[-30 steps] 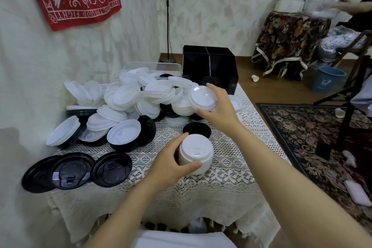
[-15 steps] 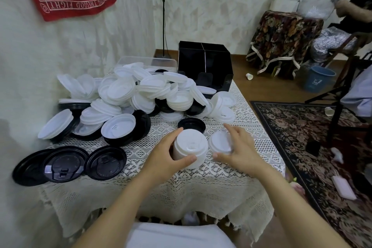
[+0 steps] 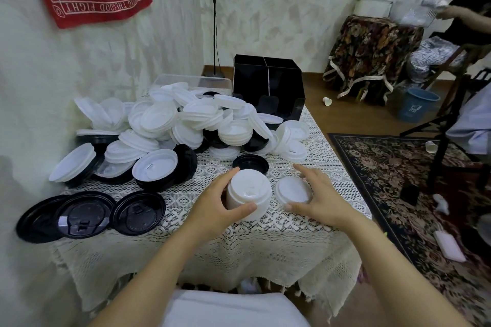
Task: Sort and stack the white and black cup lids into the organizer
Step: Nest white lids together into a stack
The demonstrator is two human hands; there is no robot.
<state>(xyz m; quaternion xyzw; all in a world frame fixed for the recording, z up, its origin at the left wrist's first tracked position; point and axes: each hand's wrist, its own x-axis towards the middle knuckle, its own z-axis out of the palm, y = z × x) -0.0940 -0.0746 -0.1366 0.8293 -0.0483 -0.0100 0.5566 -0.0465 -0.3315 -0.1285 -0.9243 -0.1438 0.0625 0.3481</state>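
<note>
My left hand point(image 3: 215, 206) grips a tall stack of white lids point(image 3: 249, 195) standing on the lace-covered table point(image 3: 265, 247). Just right of it, my right hand point(image 3: 317, 195) curls round a single white lid point(image 3: 292, 190) lying on the cloth. One black lid point(image 3: 251, 163) lies just behind the stack. A big heap of white and black lids point(image 3: 170, 130) fills the table's back left. The black organizer point(image 3: 268, 87) stands at the far edge. Three large black lids point(image 3: 87, 214) lie in a row at front left.
A clear plastic bin point(image 3: 191, 81) sits behind the heap, against the wall. To the right are a patterned rug point(image 3: 414, 180), a blue bucket point(image 3: 419, 103) and chair legs. Another person works at a covered side table point(image 3: 372, 50) at back right.
My right hand carried a white lid from the heap down to the cloth beside the stack and still holds it. My left hand stayed on the stack.
</note>
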